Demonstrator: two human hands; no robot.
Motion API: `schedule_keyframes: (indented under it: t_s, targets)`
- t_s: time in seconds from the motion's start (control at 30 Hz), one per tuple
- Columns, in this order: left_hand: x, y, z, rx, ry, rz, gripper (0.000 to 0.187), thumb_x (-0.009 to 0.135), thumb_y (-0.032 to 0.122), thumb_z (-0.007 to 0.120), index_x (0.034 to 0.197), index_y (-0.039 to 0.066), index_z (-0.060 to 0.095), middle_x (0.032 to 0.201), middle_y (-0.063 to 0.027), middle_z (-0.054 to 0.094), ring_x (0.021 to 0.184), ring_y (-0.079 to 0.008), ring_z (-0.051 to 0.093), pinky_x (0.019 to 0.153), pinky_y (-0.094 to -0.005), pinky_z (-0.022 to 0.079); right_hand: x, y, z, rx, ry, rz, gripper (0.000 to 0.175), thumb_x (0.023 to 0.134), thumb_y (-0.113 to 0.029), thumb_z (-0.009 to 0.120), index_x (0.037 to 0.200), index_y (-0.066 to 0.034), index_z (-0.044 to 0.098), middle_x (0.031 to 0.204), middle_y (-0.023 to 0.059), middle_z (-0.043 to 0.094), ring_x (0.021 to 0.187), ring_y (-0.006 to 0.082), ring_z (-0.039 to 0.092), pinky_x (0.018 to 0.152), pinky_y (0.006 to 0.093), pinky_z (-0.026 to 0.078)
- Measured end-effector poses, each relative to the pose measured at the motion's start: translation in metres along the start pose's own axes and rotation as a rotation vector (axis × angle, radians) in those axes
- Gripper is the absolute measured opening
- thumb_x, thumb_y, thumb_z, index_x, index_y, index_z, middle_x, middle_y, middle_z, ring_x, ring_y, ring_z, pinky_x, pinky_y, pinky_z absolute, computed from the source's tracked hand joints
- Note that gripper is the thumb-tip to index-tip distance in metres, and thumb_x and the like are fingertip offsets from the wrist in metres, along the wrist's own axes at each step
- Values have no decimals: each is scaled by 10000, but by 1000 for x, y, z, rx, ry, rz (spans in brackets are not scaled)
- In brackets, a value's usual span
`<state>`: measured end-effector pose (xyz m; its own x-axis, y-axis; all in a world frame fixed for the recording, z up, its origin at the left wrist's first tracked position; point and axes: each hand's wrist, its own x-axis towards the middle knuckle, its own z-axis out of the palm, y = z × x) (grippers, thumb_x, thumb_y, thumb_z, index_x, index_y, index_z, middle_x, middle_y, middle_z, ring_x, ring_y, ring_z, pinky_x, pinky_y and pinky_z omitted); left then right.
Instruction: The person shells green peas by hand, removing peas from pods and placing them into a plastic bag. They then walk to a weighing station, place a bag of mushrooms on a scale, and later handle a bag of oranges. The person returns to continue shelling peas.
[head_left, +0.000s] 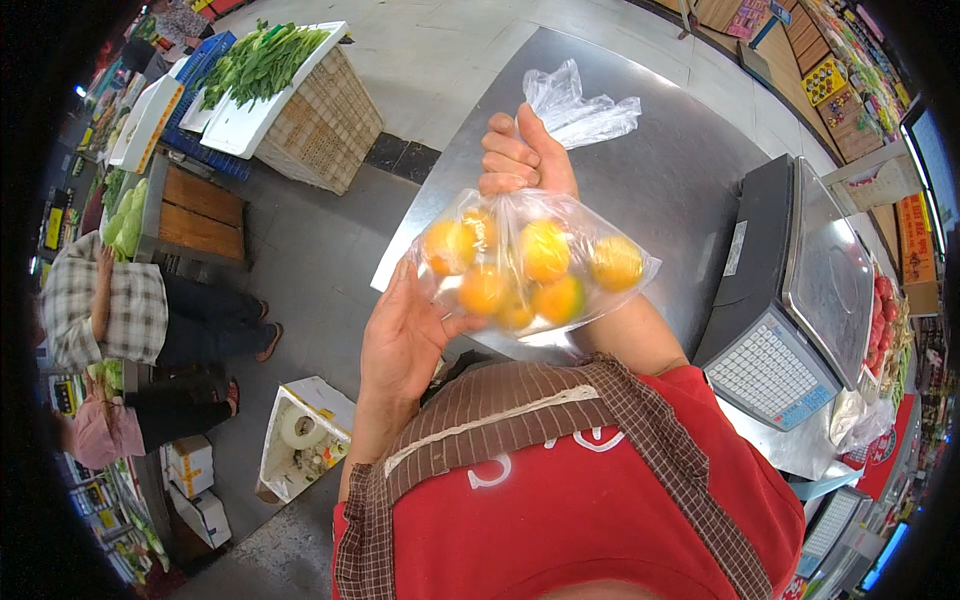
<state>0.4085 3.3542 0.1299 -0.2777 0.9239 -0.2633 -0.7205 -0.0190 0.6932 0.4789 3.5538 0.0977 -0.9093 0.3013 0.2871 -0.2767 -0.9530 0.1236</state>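
Note:
A clear plastic bag (532, 262) with several orange citrus fruits (545, 251) hangs over the near part of the metal table (675, 142). My right hand (529, 154) is closed round its gathered neck, and the loose top of the bag spreads out beyond the fist. My left hand (409, 330) is at the bag's lower left side, fingers apart and touching the plastic; part of its fingers is behind the bag. One fruit low in the bag is partly green.
A weighing scale (780, 360) with a keypad and metal pan stands at the right. Leafy greens (262, 64) lie on a white foam tray, upper left. A white foam box (307, 439) with scraps is on the floor. Two people (109, 304) stand at the left by the produce.

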Motion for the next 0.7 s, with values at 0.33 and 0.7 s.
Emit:
schedule_keyframes:
  t_s: [0.33, 0.7]
  targets:
    - [-2, -7, -19, 24, -65, 38, 400, 953, 217, 405, 1296, 11, 383, 1198, -123, 538, 1022, -240, 578, 702, -385, 550, -3, 6, 26, -85, -6, 68, 332, 940, -418, 453, 845, -101, 485, 528, -68, 265, 426, 41, 243, 447, 203, 316]
    - [8, -22, -29, 46, -13, -17, 398, 962, 270, 423, 1287, 41, 405, 1134, -81, 553, 978, -174, 564, 714, -289, 508, -6, 27, 64, -546, 288, -170, 367, 968, -426, 374, 754, -132, 430, 485, -82, 213, 377, 26, 188, 367, 195, 224]
